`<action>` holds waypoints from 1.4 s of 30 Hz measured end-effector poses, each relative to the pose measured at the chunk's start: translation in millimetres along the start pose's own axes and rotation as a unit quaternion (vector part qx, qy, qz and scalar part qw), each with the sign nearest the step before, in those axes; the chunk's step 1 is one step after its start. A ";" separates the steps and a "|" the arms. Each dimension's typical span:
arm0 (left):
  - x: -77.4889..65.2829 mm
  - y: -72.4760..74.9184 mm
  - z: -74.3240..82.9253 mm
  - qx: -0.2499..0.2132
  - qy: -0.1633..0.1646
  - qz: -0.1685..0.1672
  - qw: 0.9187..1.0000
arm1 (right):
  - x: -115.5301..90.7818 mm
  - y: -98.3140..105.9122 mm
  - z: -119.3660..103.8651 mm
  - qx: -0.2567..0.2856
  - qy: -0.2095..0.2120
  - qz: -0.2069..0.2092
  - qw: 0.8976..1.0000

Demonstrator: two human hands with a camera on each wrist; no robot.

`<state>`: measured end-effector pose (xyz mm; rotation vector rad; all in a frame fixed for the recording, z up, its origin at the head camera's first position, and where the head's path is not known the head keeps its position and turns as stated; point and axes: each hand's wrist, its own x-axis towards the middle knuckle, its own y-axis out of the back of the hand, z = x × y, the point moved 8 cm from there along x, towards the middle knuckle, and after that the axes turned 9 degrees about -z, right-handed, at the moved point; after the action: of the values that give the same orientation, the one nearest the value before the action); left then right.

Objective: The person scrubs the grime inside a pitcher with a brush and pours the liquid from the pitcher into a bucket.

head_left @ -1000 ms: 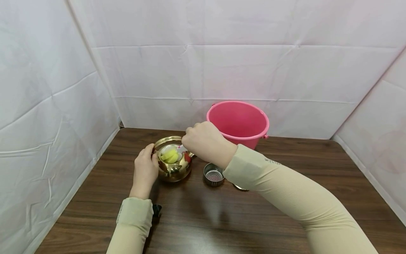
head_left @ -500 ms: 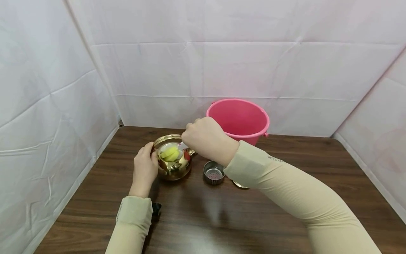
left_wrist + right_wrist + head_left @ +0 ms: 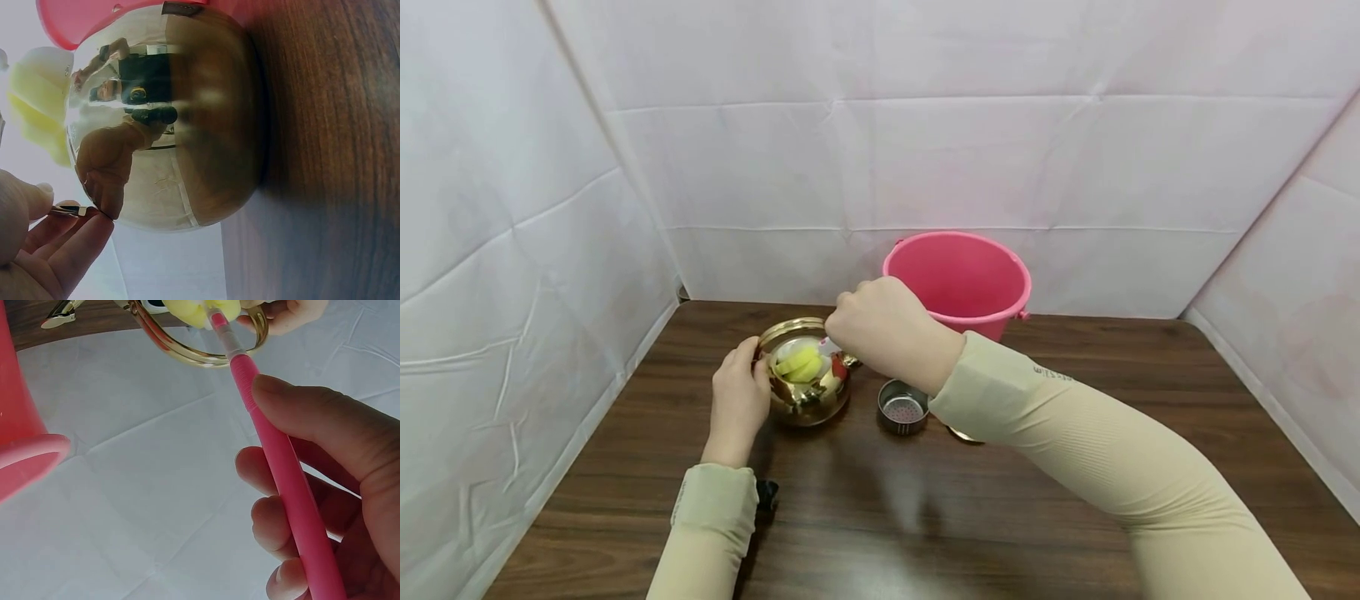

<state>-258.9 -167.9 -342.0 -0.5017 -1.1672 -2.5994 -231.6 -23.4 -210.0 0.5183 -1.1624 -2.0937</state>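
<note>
A shiny gold teapot (image 3: 808, 408) stands on the left part of the table, with its mouth uncovered and a short spout to its right. My left hand (image 3: 741, 396) is at its left side; in the left wrist view the thumb and fingers pinch a small metal piece (image 3: 67, 210) against the pot's wall. My right hand (image 3: 891, 333) grips the pink handle of a sponge brush (image 3: 290, 481). The brush's yellow sponge head (image 3: 800, 364) is at the pot's mouth; how deep it sits is unclear. The right fingertips are hidden in the head view.
A pink bucket (image 3: 977, 318) stands behind my right hand. Right of the pot sits a small round metal strainer (image 3: 903, 408). A gold disc, perhaps a lid (image 3: 964, 434), is partly covered by my right sleeve. White cloth walls (image 3: 955, 167) border the brown table (image 3: 850, 517).
The camera's view shifts slightly. Both hands keep their hold in about the same place, and the sponge head stays at the pot's mouth with only small movement.
</note>
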 end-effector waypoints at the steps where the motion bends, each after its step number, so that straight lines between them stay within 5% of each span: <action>1: 0.3 0.3 0.3 0.001 -0.002 0.002 1.000 | -0.7 0.7 0.1 -0.001 -0.001 0.002 1.000; 25: 0.9 -0.6 2.1 -0.001 -0.014 0.020 1.000 | -13.6 -1.7 5.1 0.003 -0.008 -0.020 1.000; 42: 1.1 -3.4 0.6 -0.008 0.002 0.001 1.000 | -21.7 0.7 7.8 -0.008 -0.016 -0.001 1.000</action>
<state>-261.0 -165.4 -343.5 -0.5020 -1.1442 -2.6086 -221.2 -3.4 -204.9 0.4802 -1.1643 -2.1190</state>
